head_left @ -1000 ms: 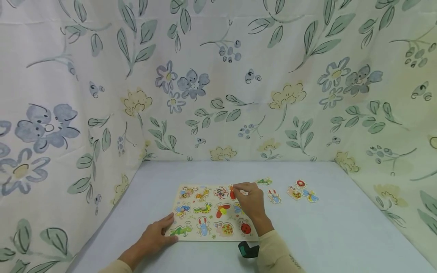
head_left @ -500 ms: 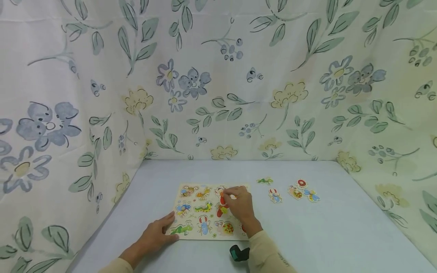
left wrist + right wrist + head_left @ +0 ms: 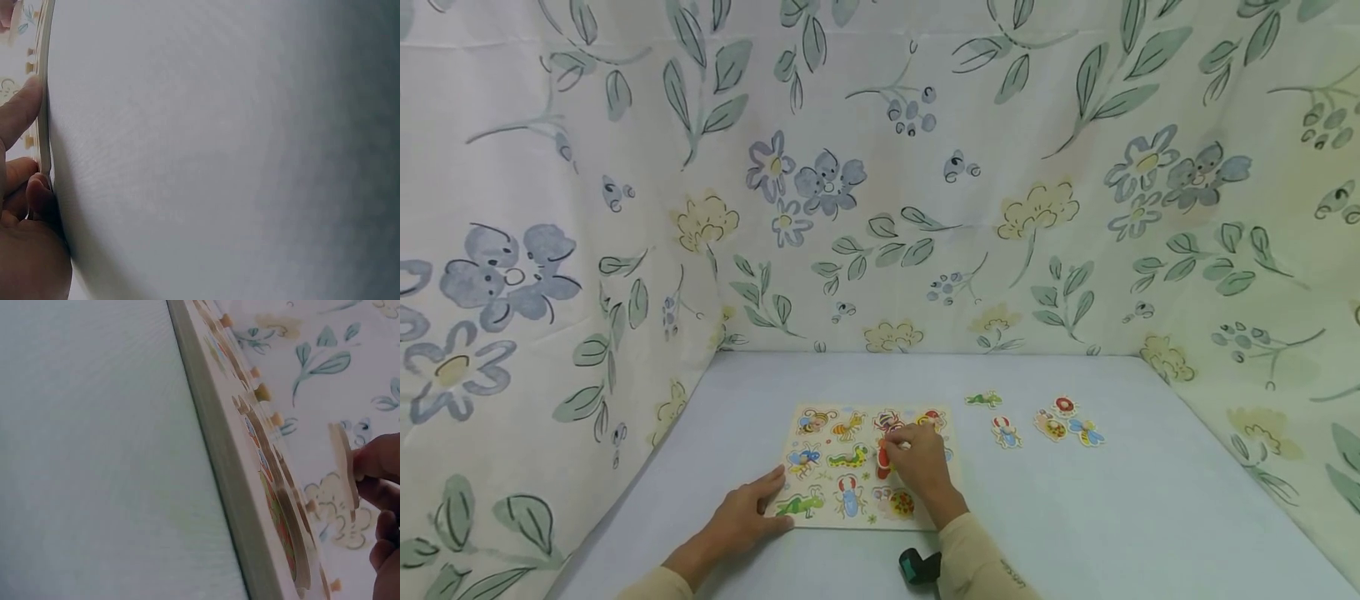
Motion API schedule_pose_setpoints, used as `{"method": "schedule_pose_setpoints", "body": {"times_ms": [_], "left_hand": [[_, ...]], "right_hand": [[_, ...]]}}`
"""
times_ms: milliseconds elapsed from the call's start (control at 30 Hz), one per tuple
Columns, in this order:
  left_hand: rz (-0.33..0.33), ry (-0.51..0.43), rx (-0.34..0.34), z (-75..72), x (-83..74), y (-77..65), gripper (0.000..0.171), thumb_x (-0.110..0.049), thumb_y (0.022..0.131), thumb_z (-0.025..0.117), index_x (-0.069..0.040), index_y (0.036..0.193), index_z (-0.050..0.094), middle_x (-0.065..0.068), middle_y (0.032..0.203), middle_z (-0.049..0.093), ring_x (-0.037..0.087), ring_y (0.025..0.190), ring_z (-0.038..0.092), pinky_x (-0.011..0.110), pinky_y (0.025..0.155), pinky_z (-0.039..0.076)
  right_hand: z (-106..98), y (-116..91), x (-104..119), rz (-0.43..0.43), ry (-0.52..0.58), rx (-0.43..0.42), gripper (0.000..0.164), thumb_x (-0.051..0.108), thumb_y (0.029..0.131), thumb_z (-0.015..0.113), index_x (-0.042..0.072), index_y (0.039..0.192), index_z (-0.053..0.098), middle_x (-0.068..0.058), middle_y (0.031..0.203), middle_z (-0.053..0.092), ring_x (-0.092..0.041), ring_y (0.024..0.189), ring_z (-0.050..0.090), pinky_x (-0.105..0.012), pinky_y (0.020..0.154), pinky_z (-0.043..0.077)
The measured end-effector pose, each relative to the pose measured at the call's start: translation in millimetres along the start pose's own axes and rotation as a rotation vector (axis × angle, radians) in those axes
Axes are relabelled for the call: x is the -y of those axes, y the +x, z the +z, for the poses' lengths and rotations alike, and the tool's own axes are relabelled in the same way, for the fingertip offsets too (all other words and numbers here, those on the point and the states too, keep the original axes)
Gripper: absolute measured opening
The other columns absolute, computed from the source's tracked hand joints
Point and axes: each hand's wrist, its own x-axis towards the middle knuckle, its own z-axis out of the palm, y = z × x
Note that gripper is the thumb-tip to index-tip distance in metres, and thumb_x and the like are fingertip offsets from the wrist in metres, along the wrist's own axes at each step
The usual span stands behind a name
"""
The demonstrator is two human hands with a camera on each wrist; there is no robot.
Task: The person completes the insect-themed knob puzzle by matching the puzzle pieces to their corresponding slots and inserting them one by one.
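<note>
A cream puzzle board [image 3: 830, 518] with knobbed insect pieces lies flat on the table. My left hand [image 3: 743, 515] holds its near left corner, thumb along the front edge and fingers at the left side. In the left wrist view, the fingers [image 3: 22, 115] press the board's rim. My right hand [image 3: 922, 467] is over the middle right of the board. Thumb and finger pinch the knob of a red-winged insect puzzle piece [image 3: 882, 461]. The right wrist view shows this piece [image 3: 344, 465] tilted on edge above the board; its picture side is mostly hidden there.
Right of the board lie loose pieces: a green grasshopper [image 3: 983, 400], a blue beetle [image 3: 1006, 432], and a cluster with a snail [image 3: 1051, 426], a red round piece [image 3: 1064, 406] and a blue-winged bee [image 3: 1086, 432]. A floral curtain [image 3: 895, 275] surrounds the table.
My right hand has carried the red-winged piece left and toward me, from the back right of the board to its middle right. The left hand stays at the corner.
</note>
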Motion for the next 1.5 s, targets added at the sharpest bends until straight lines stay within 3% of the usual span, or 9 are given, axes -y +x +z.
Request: {"method": "schedule_pose_setpoints", "body": {"times_ms": [133,367,467,800,1200,1400,1500], "left_hand": [[-0.009,0.0,0.0,-0.3,-0.9,-0.4,0.082,-0.034,0.07,0.085,-0.003,0.138,0.05,0.006,0.15,0.037,0.034,0.137,0.03,0.052,0.109,0.028],[-0.024,0.005,0.004,-0.3,-1.7,-0.6,0.083,-0.033,0.07,0.085,-0.003,0.139,0.049,0.006,0.15,0.036,0.035,0.137,0.03,0.053,0.108,0.028],[-0.031,0.012,0.001,0.0,-1.7,-0.6,0.083,-0.033,0.07,0.085,-0.004,0.139,0.049,0.006,0.15,0.036,0.035,0.137,0.03,0.053,0.108,0.029],[-0.047,0.023,-0.004,0.5,-2.7,-0.3,0.084,-0.035,0.069,0.085,-0.005,0.139,0.05,0.006,0.15,0.036,0.035,0.137,0.03,0.054,0.108,0.028],[-0.044,0.013,-0.004,0.9,-2.0,-1.2,0.084,-0.035,0.069,0.085,-0.003,0.138,0.05,0.006,0.15,0.037,0.036,0.137,0.031,0.054,0.108,0.029],[-0.05,0.023,-0.008,0.7,-5.1,-1.8,0.083,-0.035,0.069,0.085,-0.002,0.138,0.05,0.007,0.15,0.037,0.037,0.137,0.031,0.055,0.107,0.03],[-0.048,0.024,-0.007,0.4,-6.0,-2.4,0.083,-0.034,0.069,0.085,-0.001,0.138,0.05,0.008,0.15,0.037,0.037,0.137,0.031,0.055,0.107,0.029]], "right_hand": [[1,-2,-3,0.023,-0.011,0.024,0.005,0.009,0.082,0.076,0.006,0.085,0.078,0.002,0.086,0.072,-0.017,0.087,0.067,-0.037,0.076,0.056],[4,-5,-8,0.124,-0.062,0.1,0.004,0.011,0.081,0.077,0.008,0.082,0.079,0.006,0.08,0.068,-0.007,0.07,0.059,-0.021,0.055,0.049],[3,-7,-8,0.114,-0.06,0.103,0.005,0.01,0.08,0.078,0.006,0.081,0.078,0.006,0.078,0.068,-0.006,0.067,0.058,-0.021,0.053,0.049],[3,-7,-8,0.09,-0.061,0.098,0.004,0.007,0.078,0.08,0.004,0.079,0.077,0.007,0.075,0.067,-0.007,0.068,0.058,-0.022,0.056,0.05],[8,-8,-10,0.131,-0.113,0.13,0.005,0.012,0.081,0.079,0.009,0.078,0.077,0.006,0.077,0.067,-0.008,0.07,0.058,-0.025,0.061,0.052],[9,-8,-11,0.125,-0.109,0.141,0.005,0.013,0.082,0.078,0.009,0.079,0.076,0.008,0.077,0.066,-0.008,0.07,0.057,-0.024,0.062,0.052],[8,-9,-11,0.166,-0.078,0.143,0.006,0.015,0.082,0.077,0.01,0.084,0.076,0.006,0.081,0.067,-0.008,0.072,0.058,-0.025,0.064,0.052]]}}
